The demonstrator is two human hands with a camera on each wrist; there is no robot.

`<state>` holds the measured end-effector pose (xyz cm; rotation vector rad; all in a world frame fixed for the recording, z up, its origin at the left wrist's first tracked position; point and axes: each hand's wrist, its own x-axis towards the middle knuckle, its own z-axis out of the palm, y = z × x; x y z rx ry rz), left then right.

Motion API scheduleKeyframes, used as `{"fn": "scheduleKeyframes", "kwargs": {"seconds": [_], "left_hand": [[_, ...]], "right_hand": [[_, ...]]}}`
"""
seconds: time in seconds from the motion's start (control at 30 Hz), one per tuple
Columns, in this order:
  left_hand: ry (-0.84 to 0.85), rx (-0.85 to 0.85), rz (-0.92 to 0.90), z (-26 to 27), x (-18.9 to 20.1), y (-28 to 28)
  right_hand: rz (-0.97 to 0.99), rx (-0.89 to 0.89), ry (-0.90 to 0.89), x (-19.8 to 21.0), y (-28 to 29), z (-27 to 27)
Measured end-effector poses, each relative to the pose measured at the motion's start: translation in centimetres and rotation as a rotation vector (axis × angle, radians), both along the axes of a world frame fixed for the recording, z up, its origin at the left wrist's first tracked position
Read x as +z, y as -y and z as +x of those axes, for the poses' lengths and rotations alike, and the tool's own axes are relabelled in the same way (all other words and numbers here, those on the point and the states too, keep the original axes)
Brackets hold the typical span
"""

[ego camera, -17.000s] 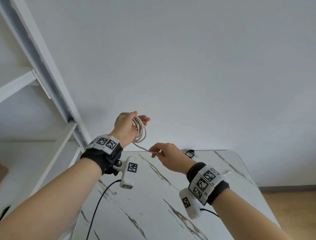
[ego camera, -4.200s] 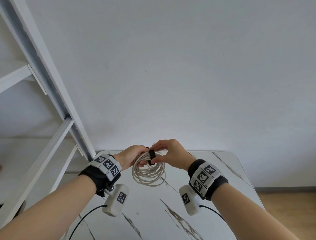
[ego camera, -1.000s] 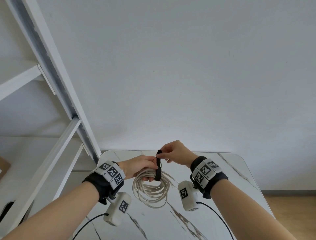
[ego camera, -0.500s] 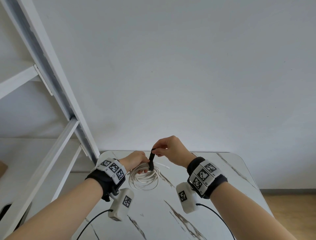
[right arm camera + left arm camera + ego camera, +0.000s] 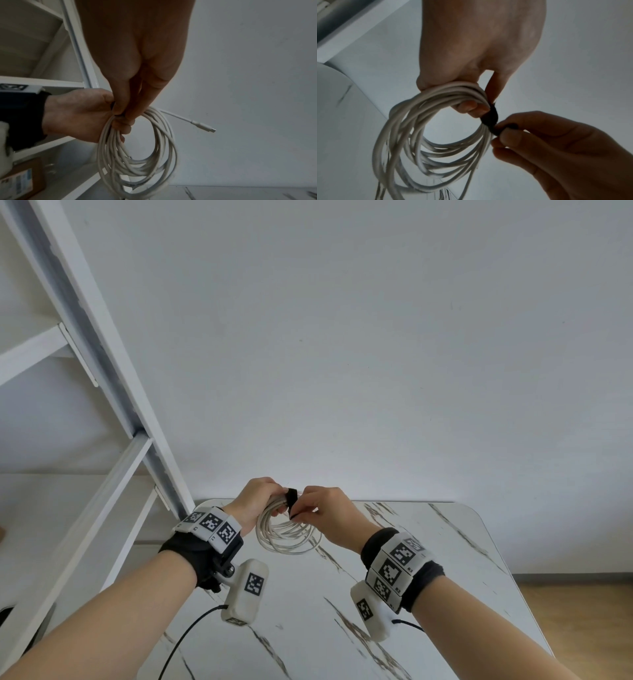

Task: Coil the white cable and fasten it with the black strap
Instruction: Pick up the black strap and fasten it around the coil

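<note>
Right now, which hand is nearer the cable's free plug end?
Right. The right hand pinches the black strap on the white cable beside the plug; the left hand grips the coil on the far side.

there was one white cable, wound into a coil of several loops whose exact number could not be told, with one plug end sticking out. one black strap sat around the bundle. two hands were in view, one left hand and one right hand. each wrist carried one marker band, two in all. there was one marble-patterned table, one white shelf frame, and one cardboard box.
</note>
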<state>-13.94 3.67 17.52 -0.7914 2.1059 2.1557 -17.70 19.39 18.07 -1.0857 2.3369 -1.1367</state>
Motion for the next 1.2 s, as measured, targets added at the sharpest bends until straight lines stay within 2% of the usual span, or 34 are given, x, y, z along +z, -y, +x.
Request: {"fn": "scheduleKeyframes", "kwargs": {"seconds": [0.2,0.37,0.5,0.6,0.7,0.77,0.97,1.2], "left_hand": [[-0.026,-0.068,0.109,0.4,0.0,-0.5],[-0.004,-0.123,0.198,0.3,0.5,-0.4],[-0.012,-0.137,0.105,0.3,0.3,-0.6],[-0.013,-0.107,0.080,0.3,0.1,-0.3],[-0.014,-0.114,0.066,0.5,0.3,-0.1],[-0.002,-0.140,0.059,0.6,0.5,-0.1],[0.024,-0.201,0.042,0.5,0.8,-0.5],[0.076,-0.239,0.064,0.3,1.1,-0.9]], "right_hand": [[0.106,0.044,-0.168,-0.4,-0.2,0.0],[0.075,0.019,-0.272,-0.6,-0.3,-0.2],[0.085,0.026,-0.309,-0.8,-0.5,-0.2],[0.094,0.029,-0.258,-0.7,-0.8,-0.2],[-0.004,-0.077,-0.209,-0.5,-0.9,-0.5],[-0.054,-0.138,-0.238,-0.4,-0.8,-0.9],[0.080,-0.054,-0.158,0.0,-0.5,-1.5],[0.209,-0.006,-0.384,-0.2,-0.3,-1.4]]}}
